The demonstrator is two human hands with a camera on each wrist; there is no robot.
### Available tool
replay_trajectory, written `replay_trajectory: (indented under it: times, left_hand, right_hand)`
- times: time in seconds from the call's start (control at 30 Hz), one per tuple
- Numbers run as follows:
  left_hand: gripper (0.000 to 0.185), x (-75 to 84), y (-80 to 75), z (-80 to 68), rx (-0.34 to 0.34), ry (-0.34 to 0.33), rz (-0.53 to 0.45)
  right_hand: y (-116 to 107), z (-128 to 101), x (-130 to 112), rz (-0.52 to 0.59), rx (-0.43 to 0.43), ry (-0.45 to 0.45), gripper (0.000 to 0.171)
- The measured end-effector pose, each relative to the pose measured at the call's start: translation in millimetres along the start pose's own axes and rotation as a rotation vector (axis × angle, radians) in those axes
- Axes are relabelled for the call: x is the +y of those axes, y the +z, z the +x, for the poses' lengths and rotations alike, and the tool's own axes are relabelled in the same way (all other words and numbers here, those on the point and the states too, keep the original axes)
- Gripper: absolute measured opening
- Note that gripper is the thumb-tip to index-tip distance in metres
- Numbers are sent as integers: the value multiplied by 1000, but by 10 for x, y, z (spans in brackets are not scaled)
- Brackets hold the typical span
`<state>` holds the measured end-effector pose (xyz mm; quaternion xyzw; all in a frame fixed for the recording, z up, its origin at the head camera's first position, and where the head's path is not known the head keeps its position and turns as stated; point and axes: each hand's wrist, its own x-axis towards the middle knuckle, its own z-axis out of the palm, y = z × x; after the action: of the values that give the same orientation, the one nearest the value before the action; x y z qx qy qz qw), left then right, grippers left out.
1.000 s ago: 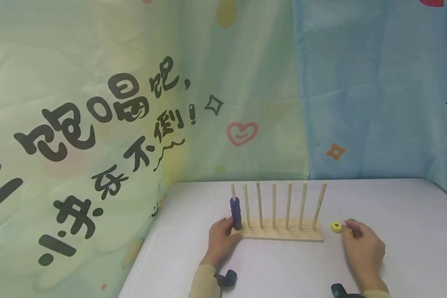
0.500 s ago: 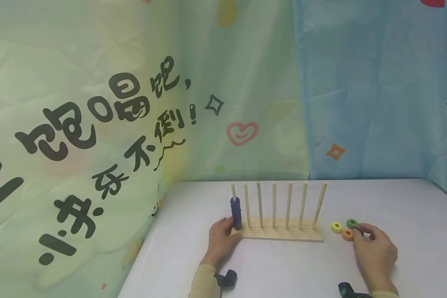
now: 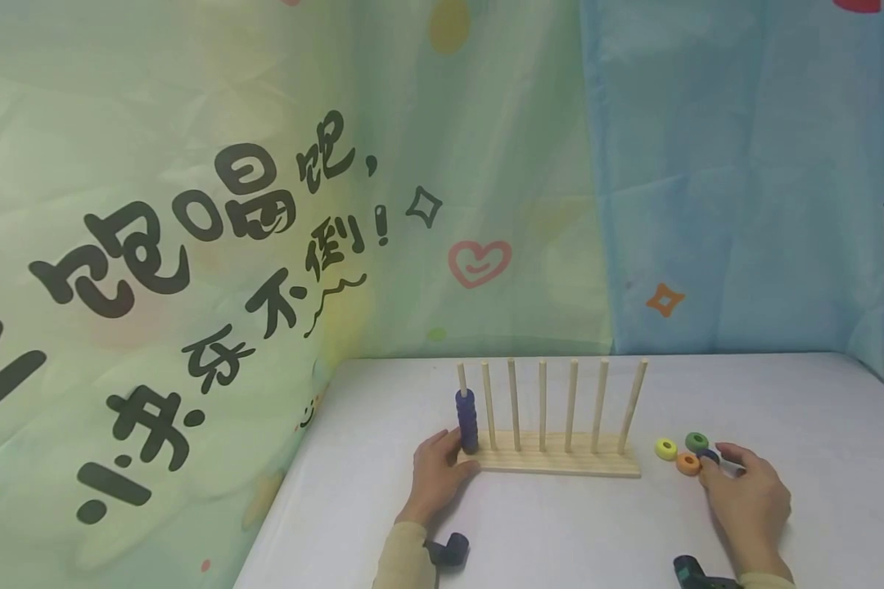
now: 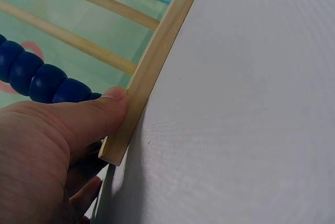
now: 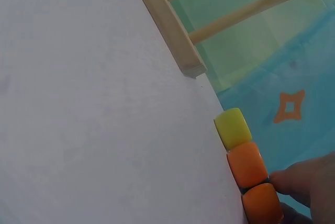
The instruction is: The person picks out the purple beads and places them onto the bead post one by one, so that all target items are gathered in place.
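My left hand (image 3: 436,476) holds the left end of a wooden peg abacus (image 3: 552,465), its thumb on the front edge of the base. A stack of blue beads (image 3: 466,419) sits on the leftmost peg. To the right lie a yellow bead (image 3: 666,448), a green bead (image 3: 696,442), an orange bead (image 3: 688,464) and a dark blue bead (image 3: 709,455). My right hand (image 3: 750,497) is beside this group, thumb at the dark blue bead and index finger spread apart. The right wrist view also shows a second orange bead (image 5: 261,204) by the fingers.
The other pegs (image 3: 572,405) of the abacus stand upright and bare. Everything rests on a white table (image 3: 560,532). A printed curtain (image 3: 486,188) with lettering hangs behind and to the left.
My right hand has moved right and toward me, uncovering the green, orange and dark blue beads. Its index finger has parted from the thumb. The left hand and abacus stay put.
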<state>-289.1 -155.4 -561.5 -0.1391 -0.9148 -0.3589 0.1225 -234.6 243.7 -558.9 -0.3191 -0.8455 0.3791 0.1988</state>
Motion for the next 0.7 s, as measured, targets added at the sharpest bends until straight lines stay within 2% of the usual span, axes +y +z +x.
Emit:
replay_trajectory:
  times: [0.7]
  left_hand:
    - [55,7,-6,1,0,-13,0]
  right_hand:
    - [-54,46,-80,-125,-133,23,49]
